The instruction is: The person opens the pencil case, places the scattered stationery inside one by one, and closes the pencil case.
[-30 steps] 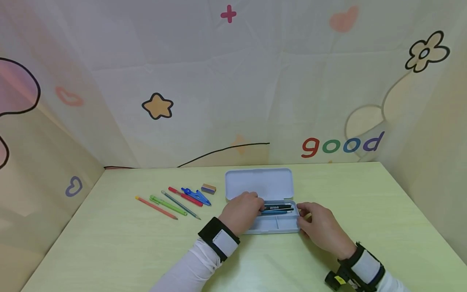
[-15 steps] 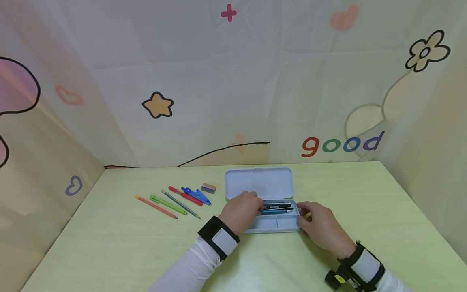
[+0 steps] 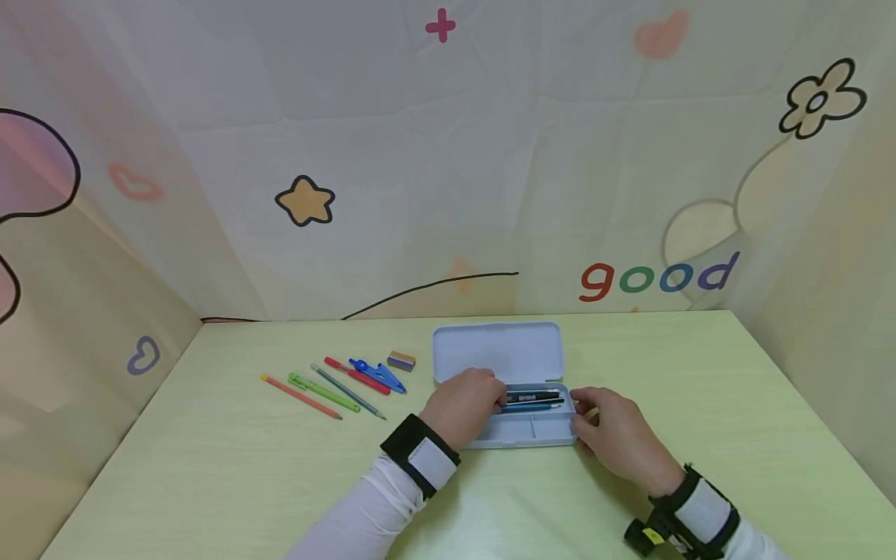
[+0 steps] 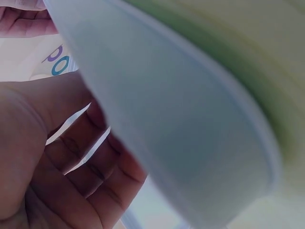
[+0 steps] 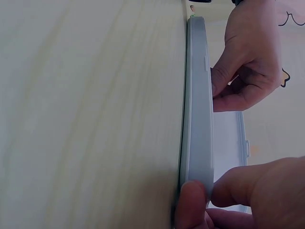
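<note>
A pale blue pencil case (image 3: 549,426) lies on the table with its lid (image 3: 497,354) folded back. Inside its rear compartment are a black pen (image 3: 535,397) and a blue pencil or pen (image 3: 530,407). My left hand (image 3: 463,406) reaches into the case from the left, fingers bent over the left ends of these pens. Whether its fingertips grip one is hidden. With thumb and fingers, my right hand (image 3: 619,435) pinches the right end of the case; in the right wrist view the thumb and fingers straddle the case wall (image 5: 200,119).
Left of the case lie an orange pencil (image 3: 301,397), a green pen (image 3: 323,392), a grey-green pencil (image 3: 348,391), a red pen (image 3: 357,376), a blue compass (image 3: 378,375) and an eraser (image 3: 401,360). A printed curtain (image 3: 420,155) hangs behind the table.
</note>
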